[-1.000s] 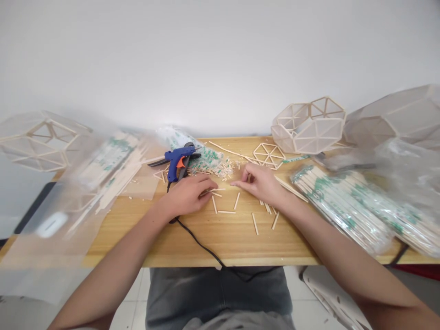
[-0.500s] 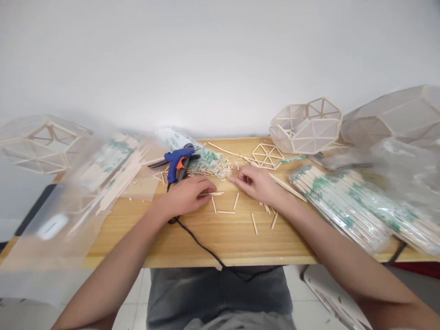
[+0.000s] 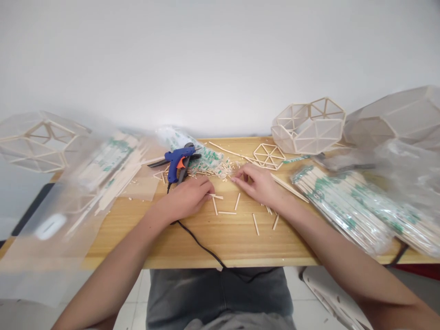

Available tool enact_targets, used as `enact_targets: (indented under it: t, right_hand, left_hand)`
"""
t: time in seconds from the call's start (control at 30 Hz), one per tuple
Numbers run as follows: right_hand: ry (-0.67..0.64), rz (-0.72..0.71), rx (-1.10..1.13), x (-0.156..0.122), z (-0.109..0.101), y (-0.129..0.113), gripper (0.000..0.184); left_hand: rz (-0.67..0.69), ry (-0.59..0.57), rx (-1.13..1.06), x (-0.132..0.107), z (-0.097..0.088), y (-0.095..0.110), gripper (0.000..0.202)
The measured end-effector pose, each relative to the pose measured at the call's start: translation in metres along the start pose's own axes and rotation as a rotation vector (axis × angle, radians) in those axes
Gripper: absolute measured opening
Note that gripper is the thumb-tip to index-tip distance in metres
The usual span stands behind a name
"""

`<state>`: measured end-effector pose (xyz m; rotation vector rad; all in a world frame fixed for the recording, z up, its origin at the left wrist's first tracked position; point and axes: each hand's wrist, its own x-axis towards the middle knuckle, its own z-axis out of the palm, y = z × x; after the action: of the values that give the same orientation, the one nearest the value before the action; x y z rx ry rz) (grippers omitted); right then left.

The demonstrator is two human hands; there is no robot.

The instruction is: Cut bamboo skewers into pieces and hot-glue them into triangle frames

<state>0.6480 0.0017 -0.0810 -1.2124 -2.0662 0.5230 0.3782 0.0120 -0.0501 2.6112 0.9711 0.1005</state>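
My left hand [image 3: 191, 196] is closed, its fingertips pinching short wooden sticks [image 3: 217, 197] just above the table. Below them, three more short sticks lie in an open U, with one stick [image 3: 227, 212] as its base. My right hand [image 3: 256, 181] is closed too, thumb and forefinger close together beside a heap of cut stick bits [image 3: 225, 168]; anything between them is too small to make out. Under my right wrist lie several loose short sticks [image 3: 255, 224]. A blue glue gun [image 3: 176, 164] rests on a dark stand behind my left hand.
A flat stick hexagon [image 3: 268, 156] and a covered stick frame [image 3: 309, 128] stand at the back right. Bagged sticks [image 3: 340, 206] lie to the right. Translucent sheeting [image 3: 41, 270] with long sticks covers the left. A black cord [image 3: 199, 245] runs over the front edge.
My left fingers have curled in slightly, and the sticks they hold have tilted and show less length. My right hand stays almost where it was by the heap.
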Motion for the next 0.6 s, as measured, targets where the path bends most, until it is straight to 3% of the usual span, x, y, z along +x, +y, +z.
enact_targets:
  t: [0.37,0.5,0.6]
  right_hand:
    - [0.032,-0.014,-0.009,-0.001,0.002,-0.006,0.017]
    - [0.053,0.003,0.038,-0.001,-0.001,-0.010,0.019]
    - [0.044,0.132,0.253,0.001,-0.005,-0.021,0.024]
  left_hand:
    - [0.097,0.040,0.094,0.004,0.011,0.000,0.014]
    - [0.107,0.173,0.079,0.007,0.017,-0.002,0.019]
    - [0.098,0.321,0.015,0.007,0.014,0.000,0.019]
